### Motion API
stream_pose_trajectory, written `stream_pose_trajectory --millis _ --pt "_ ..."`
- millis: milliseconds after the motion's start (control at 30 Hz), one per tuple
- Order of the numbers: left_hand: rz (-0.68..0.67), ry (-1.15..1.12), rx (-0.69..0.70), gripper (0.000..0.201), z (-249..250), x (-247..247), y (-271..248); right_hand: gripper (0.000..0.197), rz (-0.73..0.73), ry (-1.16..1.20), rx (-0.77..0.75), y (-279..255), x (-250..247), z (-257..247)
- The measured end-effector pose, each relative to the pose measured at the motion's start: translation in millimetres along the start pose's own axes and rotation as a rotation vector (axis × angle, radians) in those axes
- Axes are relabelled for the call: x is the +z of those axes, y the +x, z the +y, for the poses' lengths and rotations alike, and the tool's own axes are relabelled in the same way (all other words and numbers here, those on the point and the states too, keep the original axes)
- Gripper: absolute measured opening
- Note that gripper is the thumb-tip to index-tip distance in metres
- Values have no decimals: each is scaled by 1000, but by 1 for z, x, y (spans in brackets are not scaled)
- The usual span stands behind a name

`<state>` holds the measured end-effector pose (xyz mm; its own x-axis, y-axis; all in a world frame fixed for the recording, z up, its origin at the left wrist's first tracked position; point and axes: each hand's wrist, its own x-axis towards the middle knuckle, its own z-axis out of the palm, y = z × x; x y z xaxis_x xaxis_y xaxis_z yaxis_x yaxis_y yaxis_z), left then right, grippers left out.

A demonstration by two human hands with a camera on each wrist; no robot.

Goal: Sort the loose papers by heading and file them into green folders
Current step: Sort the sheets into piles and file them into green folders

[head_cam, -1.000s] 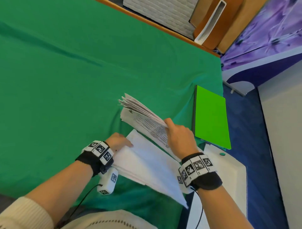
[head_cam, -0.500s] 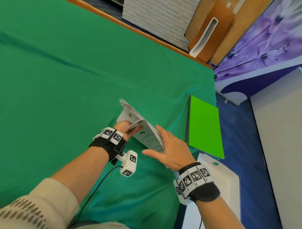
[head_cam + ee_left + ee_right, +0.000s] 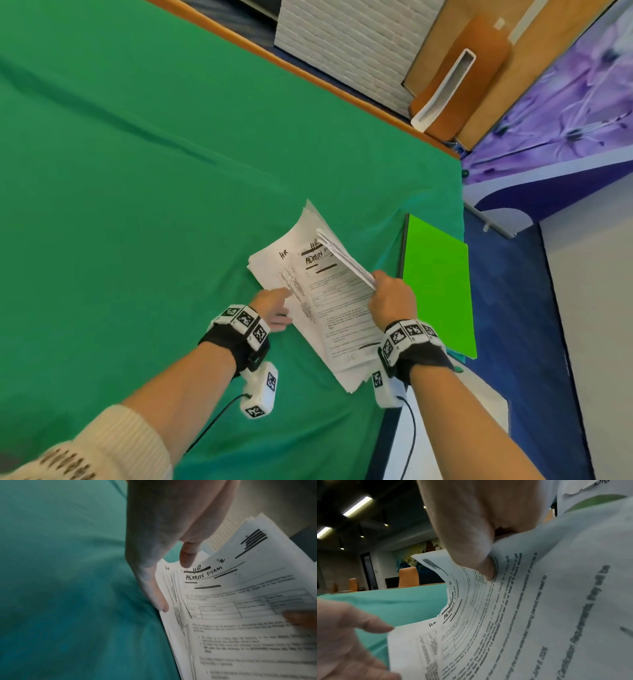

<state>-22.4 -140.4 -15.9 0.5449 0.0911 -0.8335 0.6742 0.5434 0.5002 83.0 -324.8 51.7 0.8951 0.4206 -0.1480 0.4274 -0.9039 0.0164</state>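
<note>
Paper stack (image 3: 308,294) lies on the green-draped counter (image 3: 137,171), near its right edge, just left of a green folder (image 3: 436,284). The folder's near corner overhangs the counter edge.

Right hand (image 3: 392,301) pinches a sheaf (image 3: 346,258) at its near edge and holds it lifted, tilted off the stack. Thumb on the printed side in the right wrist view; the other fingers are hidden behind the sheets.

Left hand (image 3: 272,305) is loose and holds nothing, fingertips (image 3: 160,604) at the stack's left edge. Actual touch cannot be confirmed.

Top exposed sheet: handwritten "HR", "ADMIN FORM", some lines blacked out. Body print is blurred and unreadable. The stack's near end is cut off behind the right wrist.
</note>
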Motion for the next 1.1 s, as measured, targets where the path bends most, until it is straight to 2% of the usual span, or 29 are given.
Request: stream_pose_trajectory --millis 67,133,200,333,367,467,533,600,733,800,867,1000,1100 --pt "-5 53 -39 44 -8 11 5 19 -25 -19 16 15 1 9" --pt "113 151 3 30 -16 23 14 18 -75 -22 39 31 5 19" --pt "246 267 75 28 -22 34 25 19 -133 -2 60 50 12 29" --pt "315 253 124 22 -17 49 41 32 -279 158 159 85 29 50" --pt "335 246 124 23 -13 53 45 43 -323 227 204 93 33 55" --pt "450 306 67 48 -1 66 55 78 -408 340 282 113 46 66" --pt "524 304 49 55 7 73 62 86 -421 416 324 127 56 73" --pt "578 227 15 64 14 77 68 81 -439 488 350 137 65 79" --pt "666 175 -25 79 16 78 67 43 -500 562 297 149 76 87" --pt "703 208 -30 82 5 76 63 40 -483 590 288 149 72 83" --pt "695 229 -17 82 -5 76 60 40 -477 624 291 146 60 76" --pt "650 144 8 82 -7 72 59 35 -651 617 219 133 25 54" --pt "564 46 72 77 -14 59 60 27 -600 615 61 107 -9 33"
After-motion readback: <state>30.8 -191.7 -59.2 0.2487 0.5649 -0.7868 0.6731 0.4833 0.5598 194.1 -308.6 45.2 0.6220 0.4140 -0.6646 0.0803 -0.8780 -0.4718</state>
